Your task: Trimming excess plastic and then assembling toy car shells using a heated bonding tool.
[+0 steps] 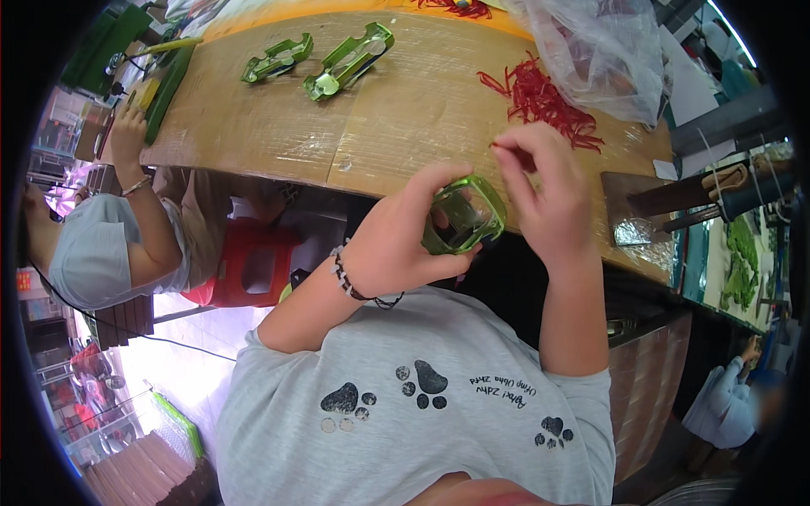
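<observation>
left hand (pixel 396 240) fingers clamped on green toy car shell (pixel 464 215), hollow side up, right hand (pixel 544 190) fingers pinching red strip (pixel 506 148), clear bag (pixel 599 51) on counter (pixel 405 110)

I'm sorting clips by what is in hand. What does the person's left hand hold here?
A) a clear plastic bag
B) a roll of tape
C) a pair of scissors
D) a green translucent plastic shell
D: the left hand grips a green translucent plastic shell, while the right hand pinches a thin red strip just above it.
</observation>
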`<state>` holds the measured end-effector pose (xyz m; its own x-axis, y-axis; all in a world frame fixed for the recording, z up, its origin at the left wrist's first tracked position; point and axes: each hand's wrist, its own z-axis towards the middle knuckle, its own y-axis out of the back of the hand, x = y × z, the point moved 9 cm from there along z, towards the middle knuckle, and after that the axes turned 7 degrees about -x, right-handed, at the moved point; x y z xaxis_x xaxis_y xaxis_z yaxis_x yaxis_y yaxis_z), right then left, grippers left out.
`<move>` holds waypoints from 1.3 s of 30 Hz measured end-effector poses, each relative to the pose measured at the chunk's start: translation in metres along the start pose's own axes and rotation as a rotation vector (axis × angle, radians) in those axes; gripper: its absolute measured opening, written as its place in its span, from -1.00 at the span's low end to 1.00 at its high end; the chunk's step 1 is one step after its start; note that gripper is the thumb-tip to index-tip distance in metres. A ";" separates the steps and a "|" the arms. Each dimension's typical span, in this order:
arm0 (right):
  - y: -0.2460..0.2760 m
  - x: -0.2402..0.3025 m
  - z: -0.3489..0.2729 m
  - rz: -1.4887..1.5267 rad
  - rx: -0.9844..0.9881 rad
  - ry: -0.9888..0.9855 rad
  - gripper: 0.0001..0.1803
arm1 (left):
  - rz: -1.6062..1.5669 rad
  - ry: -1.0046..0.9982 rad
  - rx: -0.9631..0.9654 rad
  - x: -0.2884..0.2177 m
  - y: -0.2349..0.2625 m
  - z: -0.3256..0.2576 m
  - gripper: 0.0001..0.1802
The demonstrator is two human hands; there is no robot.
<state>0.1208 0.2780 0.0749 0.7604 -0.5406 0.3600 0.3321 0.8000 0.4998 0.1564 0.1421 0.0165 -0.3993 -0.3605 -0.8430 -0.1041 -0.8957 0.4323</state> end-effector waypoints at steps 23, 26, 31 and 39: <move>0.066 0.021 -0.042 0.067 -0.154 -0.128 -0.73 | 0.485 -0.553 -0.028 -0.054 -0.028 0.004 -0.16; 0.068 0.033 -0.043 -0.078 -0.201 0.027 -0.69 | 0.479 -0.560 -0.037 -0.056 -0.030 0.004 -0.16; 0.066 0.021 -0.047 0.048 -0.140 -0.114 -0.70 | 0.459 -0.544 0.018 -0.058 -0.031 0.004 -0.22; 0.060 0.015 -0.057 0.181 -0.172 -0.213 -0.75 | 0.482 -0.494 0.045 -0.055 -0.032 0.006 -0.21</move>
<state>0.1840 0.3324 0.0655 0.6878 -0.4133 0.5967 0.3051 0.9105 0.2790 0.1759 0.1921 0.0513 -0.7777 -0.5452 -0.3130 0.1560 -0.6496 0.7441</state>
